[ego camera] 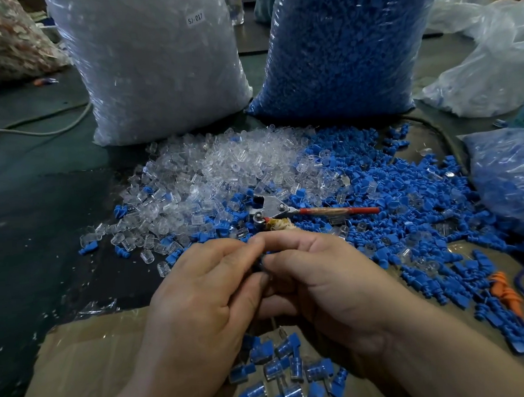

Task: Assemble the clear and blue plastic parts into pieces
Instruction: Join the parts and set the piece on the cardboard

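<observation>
We see both hands meeting mid-view over the table (23, 215). The left hand (199, 295) and the right hand (328, 280) have their fingers curled inward, thumb and forefinger tips pressed together on a small part (261, 265) pinched between them. So little of it shows, only a dark sliver, that we cannot tell which way it points or how its long axis runs. Below the wrists, assembled pieces (285, 367) lie on a sheet of cardboard (80, 366), each a clear body with a blue end, pointing every which way. Beyond the hands, loose clear parts (221, 170) are heaped to the left and loose blue parts (409, 194) spread to the right. A red-handled tool (302, 211) lies on the heaps, its long axis left to right, metal head to the left. At the back stand two tall bags: the left bag (158, 60), labelled SJ-017, full of clear parts, and the right bag (346, 43), full of blue ones. A smaller bag (514, 187) of blue parts lies at the right edge.
</observation>
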Demonstrator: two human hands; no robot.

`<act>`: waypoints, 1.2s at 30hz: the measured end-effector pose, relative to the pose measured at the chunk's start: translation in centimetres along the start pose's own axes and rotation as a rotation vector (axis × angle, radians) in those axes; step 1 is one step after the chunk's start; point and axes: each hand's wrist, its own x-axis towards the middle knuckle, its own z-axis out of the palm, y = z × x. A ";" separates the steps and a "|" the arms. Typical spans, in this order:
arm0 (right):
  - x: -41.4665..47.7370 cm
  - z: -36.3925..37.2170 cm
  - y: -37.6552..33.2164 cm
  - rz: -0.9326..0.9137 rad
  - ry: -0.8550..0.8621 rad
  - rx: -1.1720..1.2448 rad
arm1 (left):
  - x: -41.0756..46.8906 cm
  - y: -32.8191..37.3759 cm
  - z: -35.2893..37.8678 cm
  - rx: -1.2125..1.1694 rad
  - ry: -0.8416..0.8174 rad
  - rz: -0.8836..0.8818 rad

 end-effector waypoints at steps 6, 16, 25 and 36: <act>0.0 0.1 0.4 -0.029 0.105 -0.014 | 0.2 0.2 0.1 -0.061 0.069 -0.077; -0.7 0.0 0.0 -0.226 0.220 -0.228 | 0.0 0.6 0.1 -0.289 0.065 -0.266; -1.3 -1.0 -0.2 -0.351 0.400 -1.368 | 0.3 -1.2 -1.1 -0.160 0.107 -0.596; 0.2 0.4 0.7 -0.340 0.254 -1.840 | -0.1 0.0 -0.6 -0.030 -0.120 -0.327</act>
